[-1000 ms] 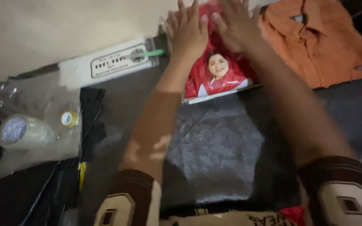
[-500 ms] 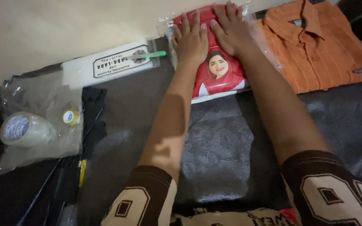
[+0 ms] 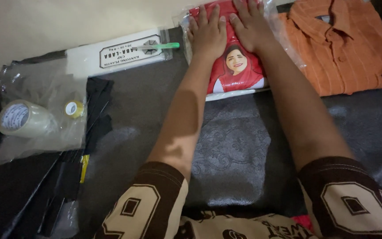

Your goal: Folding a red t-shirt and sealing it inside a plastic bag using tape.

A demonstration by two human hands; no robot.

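1. Red folded garment (image 3: 233,57) in its clear plastic bag lies at the far middle of the dark embossed mat (image 3: 231,150), with a printed portrait on its near half and a white edge showing along the near side.

2. Head view, the hands — both lie flat on the far half of the bagged garment, side by side and nearly touching. The left hand (image 3: 208,33) is spread open, palm down, fingers pointing away; it grips nothing and only presses on the plastic. The right hand (image 3: 250,24) is likewise open and flat, palm down, with its fingertips at the far edge of the picture.

3. Compared with a second ago, the hands have drawn nearer along the package — then they reached past its far end, now they rest squarely on it. I judge this to be a smoothing or flattening stroke over the bag, well under way.

4. To the right, just beside the bag, lies a folded orange shirt (image 3: 345,44). On the far left sits a long white packet (image 3: 120,51) with a green-handled tool on it. On the near left, a roll of clear tape (image 3: 21,118) and a small yellow roll (image 3: 73,108) rest on crumpled clear plastic.
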